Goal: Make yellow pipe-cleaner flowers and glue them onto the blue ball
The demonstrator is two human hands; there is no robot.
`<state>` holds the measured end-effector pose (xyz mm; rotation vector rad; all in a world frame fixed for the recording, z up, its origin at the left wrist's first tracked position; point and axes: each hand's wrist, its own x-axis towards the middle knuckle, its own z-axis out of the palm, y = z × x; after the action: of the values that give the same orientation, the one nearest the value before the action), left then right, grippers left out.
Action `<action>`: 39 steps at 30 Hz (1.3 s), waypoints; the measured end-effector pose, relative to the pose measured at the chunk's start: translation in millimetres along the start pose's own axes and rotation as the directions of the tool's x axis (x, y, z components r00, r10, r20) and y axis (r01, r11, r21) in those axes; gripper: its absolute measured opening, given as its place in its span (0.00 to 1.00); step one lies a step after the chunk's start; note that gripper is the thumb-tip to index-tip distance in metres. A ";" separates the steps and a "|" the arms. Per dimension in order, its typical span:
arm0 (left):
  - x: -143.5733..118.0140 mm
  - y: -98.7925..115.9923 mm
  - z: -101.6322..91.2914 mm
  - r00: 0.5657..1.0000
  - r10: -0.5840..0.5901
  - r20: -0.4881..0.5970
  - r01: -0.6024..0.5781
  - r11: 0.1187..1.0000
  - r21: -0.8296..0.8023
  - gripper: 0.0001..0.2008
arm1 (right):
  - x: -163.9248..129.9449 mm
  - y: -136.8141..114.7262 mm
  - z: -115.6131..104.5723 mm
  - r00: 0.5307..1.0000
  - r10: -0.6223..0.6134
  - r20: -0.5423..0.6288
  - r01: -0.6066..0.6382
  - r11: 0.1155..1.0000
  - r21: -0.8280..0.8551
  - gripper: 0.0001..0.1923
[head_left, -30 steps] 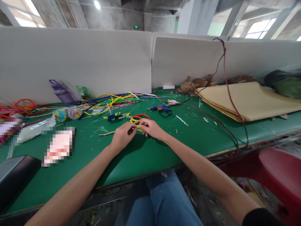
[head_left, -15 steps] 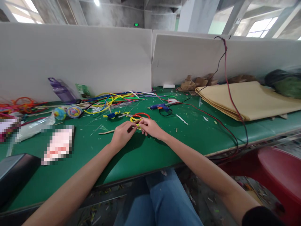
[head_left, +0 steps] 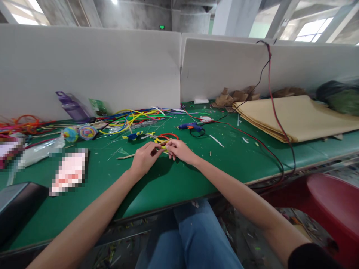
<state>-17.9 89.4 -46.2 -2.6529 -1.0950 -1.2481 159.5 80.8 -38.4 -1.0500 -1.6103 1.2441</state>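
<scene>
My left hand (head_left: 146, 155) and my right hand (head_left: 179, 150) meet over the green table, fingertips pinched together. Between them is a small yellow strip (head_left: 164, 148), mostly hidden by the fingers; its exact kind does not show. Just beyond the hands lie scissors with red-orange handles (head_left: 169, 135). A blue and yellow craft piece (head_left: 135, 136) rests to their left. A thin wooden stick (head_left: 125, 157) pokes out at the left of my left hand. Farther back to the right is a blue hot glue gun (head_left: 192, 127).
Colourful flexible strips (head_left: 134, 117) lie along the white partition (head_left: 112, 67). At left are a purple bottle (head_left: 74, 107), a swirled ball ornament (head_left: 88, 132) and a black box-like object (head_left: 22, 209). Brown paper sheets (head_left: 291, 117) and a red-black cable (head_left: 276, 108) occupy the right. A red stool (head_left: 333, 201) stands below.
My left hand has shifted very slightly left, with a little more of the yellow strip showing between the fingers. Both hands keep their pinch.
</scene>
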 end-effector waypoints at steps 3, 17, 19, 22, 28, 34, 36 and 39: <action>0.4 0.1 0.4 1.000 0.023 0.005 -0.023 0.999 -0.024 0.07 | 1.0 -0.3 -1.1 1.000 0.010 0.014 -0.010 1.000 0.027 0.04; 1.3 1.1 0.6 1.000 0.019 0.004 -0.019 0.999 -0.035 0.09 | 0.1 4.4 -2.0 0.998 -0.058 0.016 0.059 0.995 -0.077 0.04; 2.8 3.6 -0.2 0.998 -0.059 -0.019 0.059 0.998 -0.033 0.10 | -0.5 3.7 -2.1 0.996 -0.091 0.009 0.091 0.993 -0.077 0.06; 5.0 5.9 -1.4 0.988 -0.154 0.016 0.155 0.984 -0.084 0.10 | -1.5 5.0 -2.5 0.979 -0.201 -0.030 0.193 0.964 -0.183 0.05; 9.4 2.4 -4.5 0.898 -0.361 0.252 0.435 0.821 -0.371 0.12 | -1.3 9.0 -4.7 0.931 -0.365 -0.030 0.327 0.865 -0.379 0.04; 11.2 -1.7 -5.6 0.819 -0.410 0.402 0.572 0.641 -0.512 0.11 | -2.4 9.2 -4.0 0.906 -0.424 -0.008 0.375 0.809 -0.452 0.06; 11.3 -2.2 -5.7 0.812 -0.403 0.421 0.580 0.627 -0.519 0.10 | -3.2 9.5 -2.6 0.908 -0.419 -0.012 0.366 0.807 -0.463 0.06; 11.0 -4.0 -5.9 0.795 -0.392 0.464 0.605 0.578 -0.547 0.09 | -5.1 9.1 -0.8 0.903 -0.429 0.010 0.380 0.789 -0.483 0.06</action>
<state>-19.5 97.3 -35.8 -3.2697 -1.8792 -1.6338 163.0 77.8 -47.8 -0.9568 -1.9852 0.5034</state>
